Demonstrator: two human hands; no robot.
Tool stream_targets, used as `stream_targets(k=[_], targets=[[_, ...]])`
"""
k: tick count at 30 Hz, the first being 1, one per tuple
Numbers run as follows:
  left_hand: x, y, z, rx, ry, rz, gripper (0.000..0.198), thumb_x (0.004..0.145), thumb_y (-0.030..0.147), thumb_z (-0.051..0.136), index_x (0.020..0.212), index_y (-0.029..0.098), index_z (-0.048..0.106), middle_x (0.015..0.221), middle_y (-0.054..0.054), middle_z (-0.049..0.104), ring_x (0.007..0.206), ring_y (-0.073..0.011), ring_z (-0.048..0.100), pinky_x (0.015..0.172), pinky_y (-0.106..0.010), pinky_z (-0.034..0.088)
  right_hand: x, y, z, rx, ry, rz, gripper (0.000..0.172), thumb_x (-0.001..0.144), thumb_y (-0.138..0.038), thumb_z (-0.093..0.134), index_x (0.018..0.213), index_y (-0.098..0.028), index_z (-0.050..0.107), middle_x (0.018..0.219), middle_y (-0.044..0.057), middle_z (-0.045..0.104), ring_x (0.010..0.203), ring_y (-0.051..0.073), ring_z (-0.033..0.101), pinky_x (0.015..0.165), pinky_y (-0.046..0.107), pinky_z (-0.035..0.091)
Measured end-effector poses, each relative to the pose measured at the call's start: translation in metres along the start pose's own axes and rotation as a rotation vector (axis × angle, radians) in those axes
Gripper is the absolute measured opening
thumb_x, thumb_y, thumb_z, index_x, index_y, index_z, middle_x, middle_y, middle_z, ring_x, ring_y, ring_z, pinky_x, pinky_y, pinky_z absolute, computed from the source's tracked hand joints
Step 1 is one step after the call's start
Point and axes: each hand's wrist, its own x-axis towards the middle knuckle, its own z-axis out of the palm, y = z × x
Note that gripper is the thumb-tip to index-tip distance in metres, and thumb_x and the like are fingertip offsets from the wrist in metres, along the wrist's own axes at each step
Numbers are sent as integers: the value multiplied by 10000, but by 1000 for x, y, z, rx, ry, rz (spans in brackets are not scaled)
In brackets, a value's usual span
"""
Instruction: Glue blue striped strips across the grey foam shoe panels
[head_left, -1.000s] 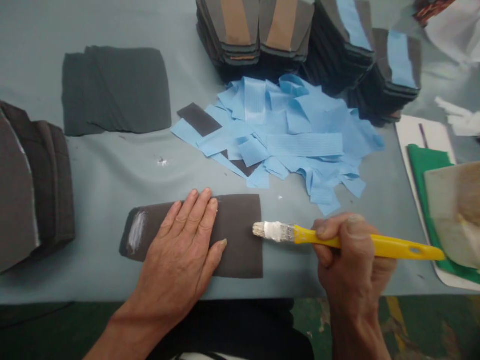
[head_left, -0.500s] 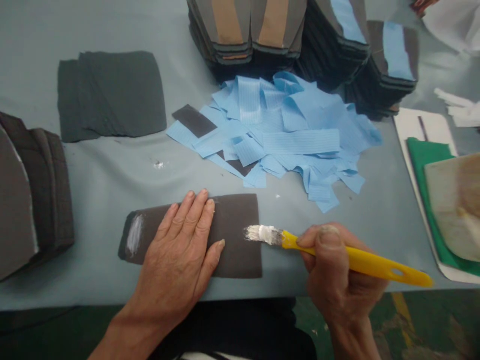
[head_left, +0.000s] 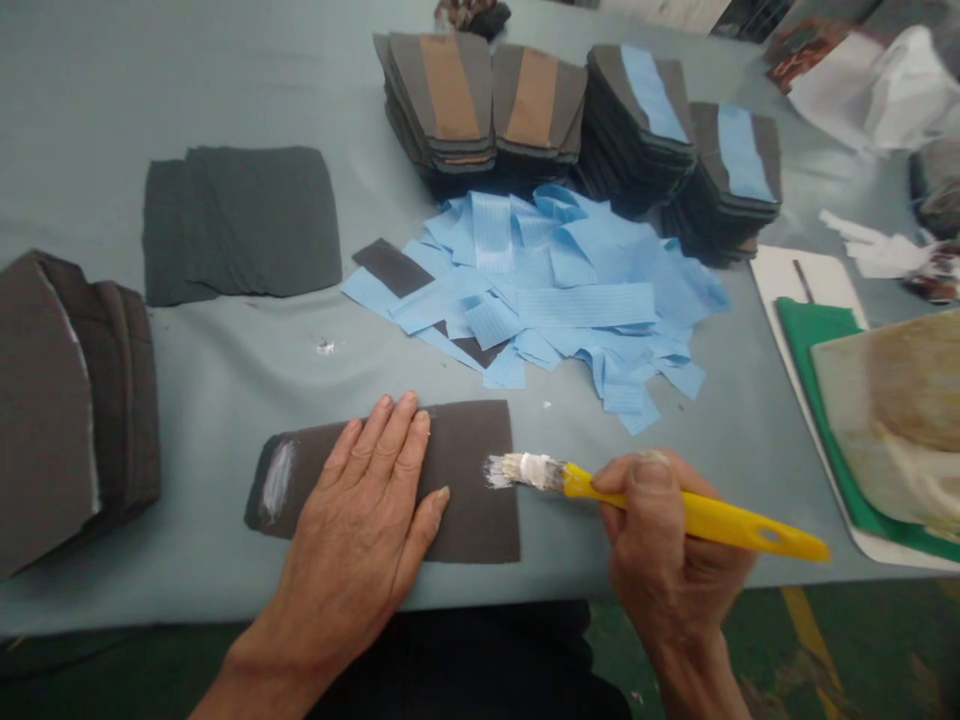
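My left hand (head_left: 367,500) lies flat, fingers stretched out, on a dark brown-grey fabric piece (head_left: 472,520) near the table's front edge. A white smear (head_left: 277,480) marks the rounded left end of that piece. In my right hand (head_left: 667,530) is a yellow-handled paintbrush (head_left: 720,522), gripped between thumb and fingers. White paste coats its bristles (head_left: 532,470), whose tips touch the piece close to its right edge. A small white patch shows there under the tips.
Blue ribbon strips (head_left: 585,305) lie heaped beyond my hands. Behind them stand stacks of dark pieces (head_left: 637,130) topped with tan or blue strips. Dark green pieces (head_left: 255,220) lie back left, a thick stack (head_left: 45,400) at left. A green sheet (head_left: 817,350) is at right.
The brush bristles have put a small white patch on the right end of the fabric piece. My view has shifted, showing more of the table's far side. My left hand stays flat.
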Motion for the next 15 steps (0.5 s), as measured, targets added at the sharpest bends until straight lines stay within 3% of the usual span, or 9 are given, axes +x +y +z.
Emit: stream_targets(k=[6, 11, 15], targets=[[0, -1, 2, 33, 29, 23, 593, 1125, 360, 330, 1553, -29, 465, 1622, -263, 528, 1530, -394, 485, 1251, -516, 341, 0, 2, 4, 28, -73, 19, 513, 1083, -553, 524, 739, -192, 647, 541, -23, 516, 434, 105, 444, 416, 235, 345], [-1, -2, 5, 42, 39, 21, 602, 1125, 376, 331, 1563, -16, 460, 1639, -252, 511, 1550, -376, 457, 1283, -484, 288, 8, -12, -11, 35, 76, 54, 501, 1031, -573, 622, 712, -188, 650, 568, 6, 573, 426, 110, 469, 392, 231, 348], [-5, -4, 9, 48, 63, 28, 614, 1113, 388, 369, 1573, -8, 459, 1660, -239, 489, 1607, -346, 374, 1339, -451, 196, 15, -24, -20, 150, 160, -14, 472, 1029, -509, 648, 677, -195, 640, 513, -22, 524, 382, 89, 436, 365, 203, 296]])
